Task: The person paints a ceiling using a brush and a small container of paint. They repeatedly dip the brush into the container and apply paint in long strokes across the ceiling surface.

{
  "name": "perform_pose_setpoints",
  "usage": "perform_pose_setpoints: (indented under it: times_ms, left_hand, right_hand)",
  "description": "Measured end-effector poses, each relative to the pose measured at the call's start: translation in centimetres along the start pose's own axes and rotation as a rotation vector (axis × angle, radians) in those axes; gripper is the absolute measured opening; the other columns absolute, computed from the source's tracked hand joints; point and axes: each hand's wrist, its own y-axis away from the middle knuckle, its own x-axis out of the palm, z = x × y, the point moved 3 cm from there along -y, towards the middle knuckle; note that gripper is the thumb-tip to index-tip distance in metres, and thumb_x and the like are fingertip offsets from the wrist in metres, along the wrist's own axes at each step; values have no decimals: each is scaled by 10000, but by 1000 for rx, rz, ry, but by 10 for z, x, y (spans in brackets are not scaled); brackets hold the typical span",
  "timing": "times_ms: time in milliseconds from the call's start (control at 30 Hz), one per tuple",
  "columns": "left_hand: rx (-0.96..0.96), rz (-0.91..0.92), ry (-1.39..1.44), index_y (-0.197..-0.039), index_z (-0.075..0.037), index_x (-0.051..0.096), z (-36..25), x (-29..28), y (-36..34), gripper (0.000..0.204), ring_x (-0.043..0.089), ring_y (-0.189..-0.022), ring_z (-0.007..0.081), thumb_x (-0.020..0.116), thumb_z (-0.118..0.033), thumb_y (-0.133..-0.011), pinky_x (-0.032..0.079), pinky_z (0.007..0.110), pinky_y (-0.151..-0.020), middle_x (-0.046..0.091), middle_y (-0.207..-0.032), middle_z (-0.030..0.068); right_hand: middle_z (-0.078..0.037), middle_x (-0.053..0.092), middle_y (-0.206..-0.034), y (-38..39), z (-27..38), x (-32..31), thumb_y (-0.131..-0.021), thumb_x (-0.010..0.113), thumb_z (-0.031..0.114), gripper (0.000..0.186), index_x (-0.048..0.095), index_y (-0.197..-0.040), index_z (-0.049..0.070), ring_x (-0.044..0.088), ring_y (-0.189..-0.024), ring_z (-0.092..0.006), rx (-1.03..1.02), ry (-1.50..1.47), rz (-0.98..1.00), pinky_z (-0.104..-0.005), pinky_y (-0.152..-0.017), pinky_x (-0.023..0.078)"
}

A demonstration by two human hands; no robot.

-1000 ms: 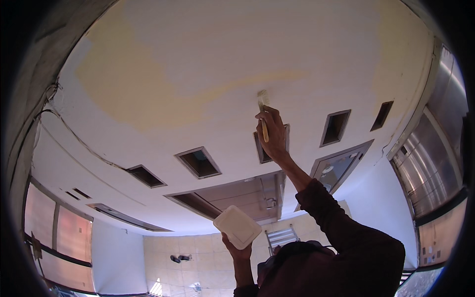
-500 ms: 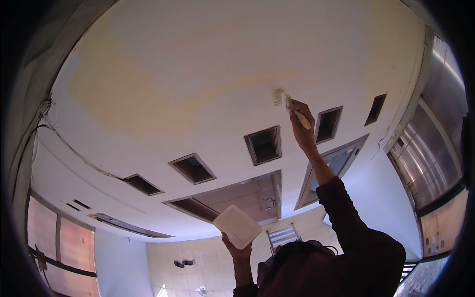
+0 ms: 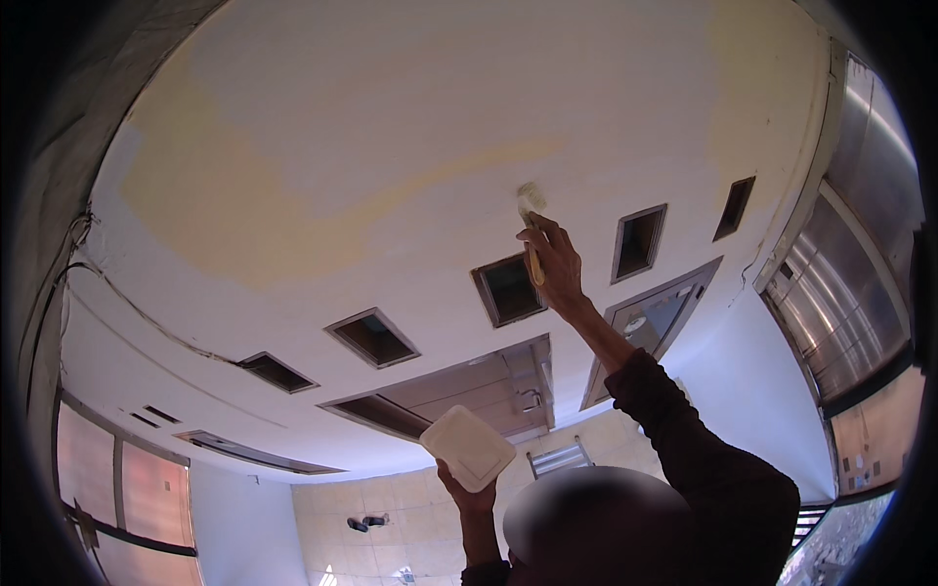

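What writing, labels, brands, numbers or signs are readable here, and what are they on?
No readable text anywhere.
Brush in the right hand: no legible marking.
Pale container in the left hand: none visible.
Small patches on the far-right panel: too small to tell.

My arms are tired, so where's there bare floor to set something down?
There's bare tiled floor between the dark shoes and, as seen here, the raised left hand with its pale container. Another bare patch runs from the shoes left to the white side wall. It's crowded near the metal ladder, where the person's body hides some floor.
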Motion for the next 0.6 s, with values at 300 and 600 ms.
perform_pose_setpoints:
  times_ms: [300, 600]
  left_hand:
    - [0, -32, 26, -1508, -205, 394, 0, 2, -1, 767, 520, -1306, 315, 575, -662, -920, 470, 581, -1042, 502, -1443, 70]
    - [-22, -21, 35, -1503, -207, 403, 1, 7, -8, 768, 522, -1304, 313, 590, -660, -911, 477, 587, -1033, 510, -1440, 72]
  right_hand:
    - [-117, 651, -1260, -5, -7, -10, -938, 637, 10, 166, 670, -1075, 98, 678, -1079, -258, 179, -501, 15, -336, -882, 547]
    - [-46, 676, -1222, -13, -148, -84, -973, 630, 67, 148, 674, -1112, 42, 620, -1020, -108, 450, -547, -274, -254, -835, 521]
